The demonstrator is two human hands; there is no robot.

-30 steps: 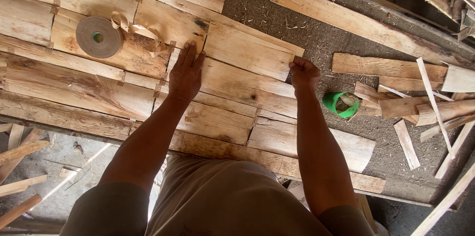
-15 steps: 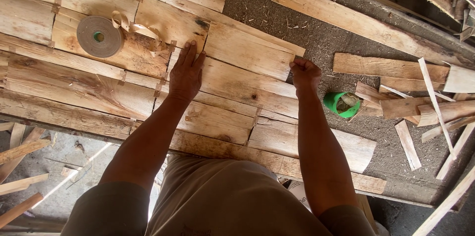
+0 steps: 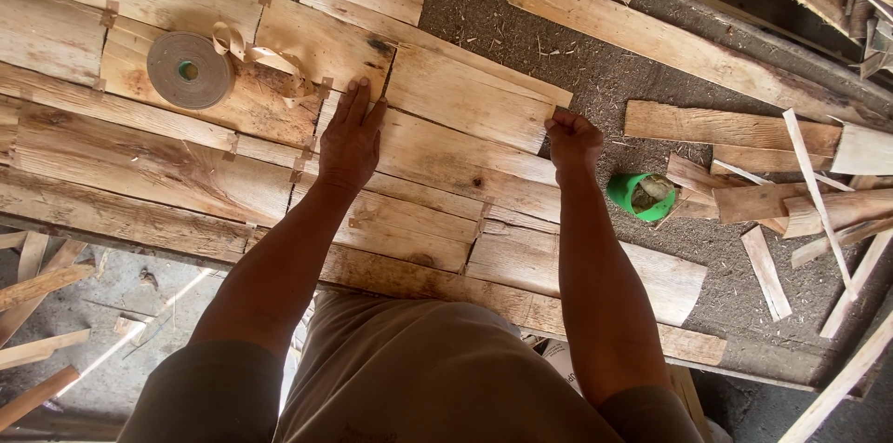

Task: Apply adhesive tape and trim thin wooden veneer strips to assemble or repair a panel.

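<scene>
Pale wood veneer sheet lying just right of the tape roll, left hand pressed flat on its near-left corner, fingers spread open. Right hand pinched shut on the sheet's right end (green cup sitting farther right of the roll, beyond that hand).

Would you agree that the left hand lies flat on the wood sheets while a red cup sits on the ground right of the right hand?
Not quite: the cup is green, as the head view shows. The left hand does lie flat on the wood sheets, beside the right hand.
</scene>
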